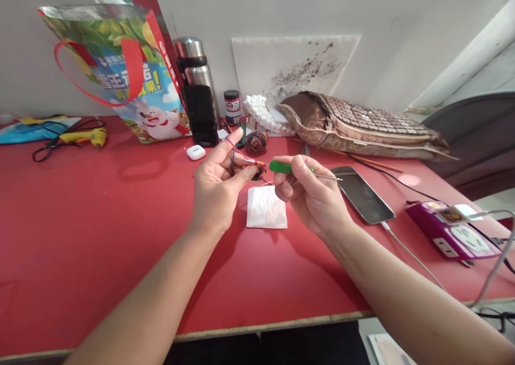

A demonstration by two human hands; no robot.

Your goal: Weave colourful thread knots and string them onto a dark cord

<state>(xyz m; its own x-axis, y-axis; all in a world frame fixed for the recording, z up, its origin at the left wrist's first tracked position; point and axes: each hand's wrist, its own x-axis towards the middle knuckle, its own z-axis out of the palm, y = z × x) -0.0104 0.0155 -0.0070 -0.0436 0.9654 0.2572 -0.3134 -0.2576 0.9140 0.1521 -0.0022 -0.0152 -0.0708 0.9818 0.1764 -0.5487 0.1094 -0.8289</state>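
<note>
My left hand (219,180) pinches a small multicoloured crochet piece (260,167) between thumb and fingers, with coloured yarn running over its raised index finger. My right hand (311,190) grips a green-handled crochet hook (286,167), its handle end pointing toward the crochet piece and a thin metal shaft sticking out to the right. Both hands hover above a red table (100,231), just over a folded white tissue (266,207). A ball of variegated yarn (256,141) lies behind the hands.
A phone (362,194) on a cable lies right of my hands, with a purple power strip (453,230) beyond. At the back stand a printed shopping bag (124,70), a steel flask (195,70), a dark phone (201,115), an earbud case (196,152), a beaded bag (362,126) and a glue gun (86,136).
</note>
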